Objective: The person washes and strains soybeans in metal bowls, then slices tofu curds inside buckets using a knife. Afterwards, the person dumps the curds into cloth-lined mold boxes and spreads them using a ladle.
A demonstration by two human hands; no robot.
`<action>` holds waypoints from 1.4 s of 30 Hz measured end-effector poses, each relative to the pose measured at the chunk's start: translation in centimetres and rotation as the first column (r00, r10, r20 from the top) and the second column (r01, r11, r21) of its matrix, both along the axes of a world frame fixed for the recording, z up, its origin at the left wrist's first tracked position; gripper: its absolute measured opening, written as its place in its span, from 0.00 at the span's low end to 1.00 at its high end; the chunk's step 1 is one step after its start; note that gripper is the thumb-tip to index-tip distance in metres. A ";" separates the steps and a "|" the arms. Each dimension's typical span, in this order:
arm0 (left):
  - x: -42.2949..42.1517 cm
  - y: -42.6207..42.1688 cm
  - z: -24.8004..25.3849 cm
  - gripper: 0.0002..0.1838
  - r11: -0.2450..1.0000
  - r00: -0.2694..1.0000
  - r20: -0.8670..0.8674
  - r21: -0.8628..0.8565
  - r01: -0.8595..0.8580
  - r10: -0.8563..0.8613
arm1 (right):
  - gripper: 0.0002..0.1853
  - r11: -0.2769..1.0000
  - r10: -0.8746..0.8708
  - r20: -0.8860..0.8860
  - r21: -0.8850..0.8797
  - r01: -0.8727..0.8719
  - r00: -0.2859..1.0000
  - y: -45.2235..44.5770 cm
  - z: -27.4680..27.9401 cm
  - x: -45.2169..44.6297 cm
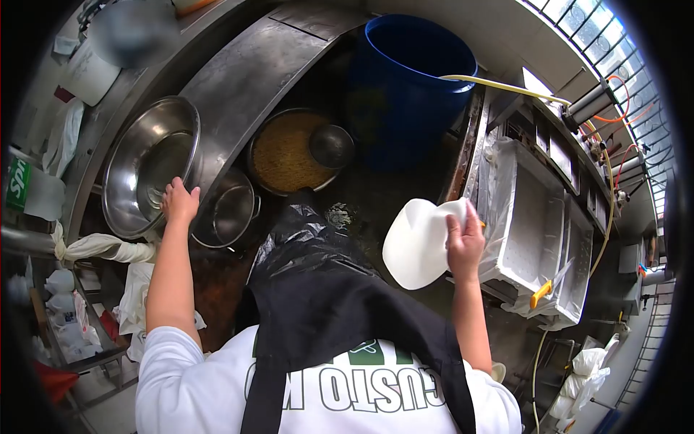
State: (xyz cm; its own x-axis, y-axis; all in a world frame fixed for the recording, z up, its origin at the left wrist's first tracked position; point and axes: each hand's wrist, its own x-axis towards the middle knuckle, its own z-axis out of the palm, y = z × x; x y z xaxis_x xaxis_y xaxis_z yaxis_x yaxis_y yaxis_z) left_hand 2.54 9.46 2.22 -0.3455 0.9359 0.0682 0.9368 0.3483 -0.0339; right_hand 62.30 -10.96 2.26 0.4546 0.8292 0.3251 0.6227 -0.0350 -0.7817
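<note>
My left hand (180,200) grips the near right rim of a wide stainless steel bowl (119,173), which is tilted on its side at the left. My right hand (465,239) is closed on a thin, curved white sheet (413,249) that looks like plastic, held out to the right above the floor. Beside the bowl stands a steel pot (224,217) with a side handle. Beyond it, a large round vessel holds yellowish grain-like contents (282,152), with a small metal bowl (332,147) lying on top.
A tall blue barrel (405,94) stands ahead with a yellow hose (499,84) over its rim. On the right are plastic-lined trays (535,217) and a yellow-handled tool (542,293). A steel counter (246,65) curves along the left. The floor (376,195) looks wet.
</note>
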 end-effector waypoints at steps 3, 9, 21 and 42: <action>0.1 -0.1 -0.2 0.30 0.999 1.000 -0.017 0.033 0.000 0.000 | 0.28 0.997 0.082 0.093 -0.004 -0.082 0.992 0.8 -0.3 -1.5; -0.3 0.1 -0.8 0.31 0.999 0.999 -0.040 0.041 0.009 -0.007 | 0.30 0.995 0.066 0.153 -0.078 -0.054 0.986 1.9 -2.4 -2.0; -0.9 -0.4 -1.1 0.36 0.997 0.995 -0.066 0.037 0.073 -0.070 | 0.36 0.968 0.119 -0.030 -0.219 -0.123 0.992 -6.1 -7.1 -5.2; 1.7 -2.8 -0.8 0.34 0.926 0.950 0.050 0.246 0.286 -0.307 | 0.28 0.656 0.046 -0.098 0.754 0.044 0.994 15.7 17.0 -7.5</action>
